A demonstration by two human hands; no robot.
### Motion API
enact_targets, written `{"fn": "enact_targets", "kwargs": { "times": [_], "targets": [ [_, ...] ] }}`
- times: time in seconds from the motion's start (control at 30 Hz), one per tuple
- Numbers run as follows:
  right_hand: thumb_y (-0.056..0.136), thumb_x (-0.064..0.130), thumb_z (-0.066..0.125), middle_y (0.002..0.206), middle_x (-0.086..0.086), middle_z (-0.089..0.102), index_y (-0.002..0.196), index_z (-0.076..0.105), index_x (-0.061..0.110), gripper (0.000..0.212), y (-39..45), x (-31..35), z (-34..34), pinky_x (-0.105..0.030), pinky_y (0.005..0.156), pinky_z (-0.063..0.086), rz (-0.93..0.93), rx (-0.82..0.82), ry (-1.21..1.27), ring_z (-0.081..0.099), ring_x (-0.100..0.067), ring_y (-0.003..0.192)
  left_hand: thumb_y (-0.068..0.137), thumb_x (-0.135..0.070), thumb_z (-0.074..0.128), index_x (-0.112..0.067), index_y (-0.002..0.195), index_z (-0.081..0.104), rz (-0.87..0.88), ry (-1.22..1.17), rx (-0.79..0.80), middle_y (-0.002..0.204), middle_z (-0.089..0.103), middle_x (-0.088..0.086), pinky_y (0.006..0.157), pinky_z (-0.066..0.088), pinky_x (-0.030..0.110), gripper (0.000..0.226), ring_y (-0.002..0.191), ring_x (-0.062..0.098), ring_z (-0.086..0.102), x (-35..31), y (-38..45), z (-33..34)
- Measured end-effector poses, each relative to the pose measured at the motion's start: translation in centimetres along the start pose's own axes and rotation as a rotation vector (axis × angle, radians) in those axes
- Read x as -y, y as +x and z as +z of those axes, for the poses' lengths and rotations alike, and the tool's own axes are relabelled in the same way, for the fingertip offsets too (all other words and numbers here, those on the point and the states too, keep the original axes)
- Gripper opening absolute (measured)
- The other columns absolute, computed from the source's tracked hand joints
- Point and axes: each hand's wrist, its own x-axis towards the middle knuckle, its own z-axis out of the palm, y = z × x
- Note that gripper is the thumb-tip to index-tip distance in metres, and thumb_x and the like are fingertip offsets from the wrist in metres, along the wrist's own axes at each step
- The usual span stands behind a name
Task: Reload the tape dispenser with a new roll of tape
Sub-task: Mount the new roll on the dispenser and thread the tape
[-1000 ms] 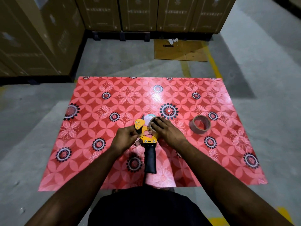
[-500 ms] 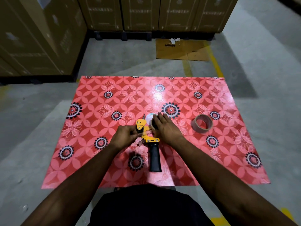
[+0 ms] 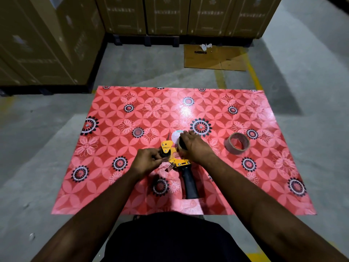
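Observation:
A yellow tape dispenser with a black handle lies on the red flowered table, handle toward me. My right hand covers a roll of tape sitting on the dispenser's spool, fingers wrapped over it. My left hand pinches at the front of the dispenser beside the yellow plate, thumb and fingers closed on what looks like the tape end. A second brown tape roll lies loose on the table to the right of my hands.
Stacked cardboard boxes stand on pallets along the left and far side. A flat piece of cardboard lies on the concrete floor beyond the table. Yellow floor lines run past it.
The dispenser's handle has swung slightly to the right. My right hand has shifted farther over the roll on the spool. My left hand stays pinched at the front.

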Motion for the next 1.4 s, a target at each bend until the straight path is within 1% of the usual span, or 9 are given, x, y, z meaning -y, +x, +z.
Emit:
{"fn": "enact_targets", "kwargs": {
  "times": [0.17, 0.27, 0.37, 0.57, 0.67, 0.93, 1.13, 1.27, 1.4],
  "targets": [
    [0.091, 0.030, 0.067, 0.149, -0.016, 0.042, 0.145, 0.036, 0.005, 0.068, 0.3, 0.2, -0.1, -0.043, 0.111, 0.038, 0.003, 0.002, 0.019, 0.038, -0.033, 0.138, 0.071, 0.005, 0.077, -0.008, 0.067, 0.076, 0.026, -0.042, -0.010, 0.094, 0.070, -0.016, 0.079, 0.045, 0.000, 0.014, 0.100, -0.012, 0.063, 0.9, -0.4, 0.6],
    [0.087, 0.027, 0.069, 0.121, -0.012, 0.057, 0.124, 0.051, 0.011, 0.044, 0.2, -0.1, -0.5, -0.039, 0.087, 0.051, -0.031, -0.011, 0.065, 0.056, -0.029, 0.108, 0.072, 0.004, 0.076, -0.008, 0.063, 0.074, 0.066, -0.019, 0.057, 0.085, 0.069, -0.017, 0.076, 0.046, 0.003, 0.015, 0.092, -0.026, 0.057, 0.9, -0.3, 0.0],
    [0.084, 0.024, 0.074, 0.117, -0.008, 0.056, 0.123, 0.049, 0.016, 0.047, -0.1, -0.3, -0.9, -0.032, 0.074, 0.046, -0.089, -0.005, 0.075, 0.056, -0.026, 0.098, 0.071, 0.001, 0.077, -0.012, 0.061, 0.073, 0.096, -0.014, 0.112, 0.085, 0.071, -0.019, 0.078, 0.054, 0.013, 0.016, 0.099, -0.017, 0.062, 1.2, 0.2, -0.7],
    [0.094, 0.029, 0.060, 0.131, -0.012, 0.054, 0.131, 0.048, 0.013, 0.042, -0.3, 0.1, -1.4, -0.044, 0.092, 0.046, -0.082, 0.021, -0.008, 0.050, -0.035, 0.125, 0.072, -0.005, 0.078, -0.020, 0.072, 0.068, 0.169, 0.032, 0.044, 0.087, 0.074, -0.001, 0.072, 0.055, 0.028, 0.018, 0.083, 0.010, 0.070, 0.7, -0.2, -0.5],
    [0.099, 0.033, 0.050, 0.147, -0.016, 0.047, 0.139, 0.044, 0.008, 0.048, -0.3, 0.8, -1.5, -0.049, 0.111, 0.037, -0.024, -0.007, -0.067, 0.038, -0.035, 0.139, 0.071, -0.003, 0.076, -0.026, 0.062, 0.065, 0.168, 0.055, 0.003, 0.075, 0.068, -0.013, 0.067, 0.055, 0.030, 0.026, 0.071, 0.001, 0.065, 0.6, -0.3, -0.2],
    [0.086, 0.021, 0.069, 0.129, -0.012, 0.053, 0.138, 0.046, 0.017, 0.057, -0.3, 0.3, -2.3, -0.039, 0.088, 0.048, -0.093, 0.056, 0.019, 0.055, -0.035, 0.111, 0.067, -0.011, 0.069, -0.019, 0.062, 0.065, 0.198, 0.078, 0.148, 0.077, 0.070, -0.004, 0.067, 0.055, 0.037, 0.010, 0.075, 0.013, 0.068, 0.7, 0.3, -0.8],
    [0.093, 0.027, 0.063, 0.155, -0.015, 0.038, 0.144, 0.047, 0.013, 0.055, -1.1, 1.1, -1.9, -0.051, 0.114, 0.032, -0.132, 0.003, 0.016, 0.029, -0.034, 0.145, 0.071, -0.008, 0.074, -0.017, 0.064, 0.067, 0.156, 0.065, 0.119, 0.078, 0.070, -0.005, 0.067, 0.056, 0.036, 0.013, 0.074, 0.010, 0.068, 0.5, 0.1, -0.7],
    [0.072, 0.016, 0.073, 0.127, -0.011, 0.055, 0.127, 0.059, 0.012, 0.057, -4.3, 2.1, -0.1, -0.038, 0.101, 0.041, -0.130, -0.074, 0.219, 0.043, -0.029, 0.124, 0.068, -0.005, 0.071, -0.016, 0.065, 0.069, 0.173, 0.071, 0.115, 0.075, 0.070, -0.006, 0.066, 0.054, 0.034, 0.012, 0.072, 0.009, 0.066, 0.4, 0.2, -0.7],
    [0.069, 0.036, 0.085, 0.115, -0.009, 0.050, 0.131, 0.055, 0.008, 0.074, -6.3, 2.4, 1.9, -0.035, 0.092, 0.042, -0.123, -0.099, 0.237, 0.042, -0.023, 0.110, 0.067, -0.003, 0.070, -0.016, 0.065, 0.069, 0.184, 0.071, 0.118, 0.073, 0.070, -0.004, 0.065, 0.052, 0.031, 0.013, 0.070, 0.010, 0.066, 0.3, 0.3, -0.7]
  ]
}}
